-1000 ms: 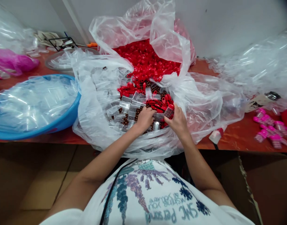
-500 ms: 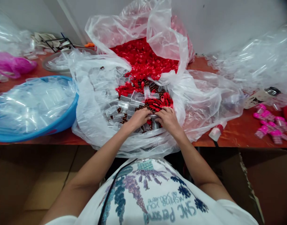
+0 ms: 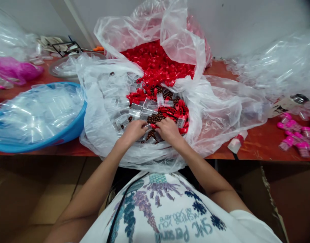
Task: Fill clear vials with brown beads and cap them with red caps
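Observation:
In the head view my left hand is closed, its fingertips pinching what looks like a clear plastic tube, mostly hidden. Close beside it, my right hand is closed with a small red cap at its fingertips, facing the left hand. Both hands are over an opened clear plastic bag. Around them lie clear tubes, brown beads and loose red caps. A clear tube with a red end rests right of my right hand.
Behind stands a bag heaped with red caps. A blue basin of clear tubes is at left. Pink-capped containers, a white bottle, a cup and a large bag of clear pieces are at right.
Both hands have moved left and slightly nearer my body, with a little more gap between them. A clear tube now shows among the red caps where my right hand was.

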### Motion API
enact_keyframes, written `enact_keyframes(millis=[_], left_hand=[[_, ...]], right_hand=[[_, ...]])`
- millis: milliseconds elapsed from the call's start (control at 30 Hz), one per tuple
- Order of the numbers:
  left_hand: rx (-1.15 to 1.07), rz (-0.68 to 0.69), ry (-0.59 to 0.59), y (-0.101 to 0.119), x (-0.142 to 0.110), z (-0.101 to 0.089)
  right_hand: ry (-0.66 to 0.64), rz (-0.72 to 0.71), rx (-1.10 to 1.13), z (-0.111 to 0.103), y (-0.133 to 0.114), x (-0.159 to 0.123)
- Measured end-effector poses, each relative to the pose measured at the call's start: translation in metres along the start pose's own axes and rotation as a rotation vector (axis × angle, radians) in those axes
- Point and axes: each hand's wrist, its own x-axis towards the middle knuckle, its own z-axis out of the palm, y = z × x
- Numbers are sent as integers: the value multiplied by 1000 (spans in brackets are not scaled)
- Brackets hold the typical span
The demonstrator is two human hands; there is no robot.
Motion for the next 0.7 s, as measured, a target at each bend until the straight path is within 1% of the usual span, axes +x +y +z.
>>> enact_keyframes(millis=[33,100,200,300,400,500,567,633,700], left_hand=[[10,-19,-2,3,0,0],[31,-43,-24,9,2,-1],[63,-75,-41,17,12,0],[48,-131,-79,24,31,6],[-46,-190,-124,30,52,14],[-145,-214,-105,32,66,24],[-266,-227,-94,30,70,31],[-416,-236,-93,27,71,40],[-534,-238,-96,24,71,50]], right_hand=[[-31,-4,-5,4,-3,4],[-48,42,-11,8,-2,7],[37,184,46,9,12,3],[152,280,190,8,25,-4],[322,332,365,8,30,-9],[491,363,570,9,30,-13],[581,409,703,9,30,-15],[635,470,824,7,29,-16],[650,506,942,5,28,-17]])
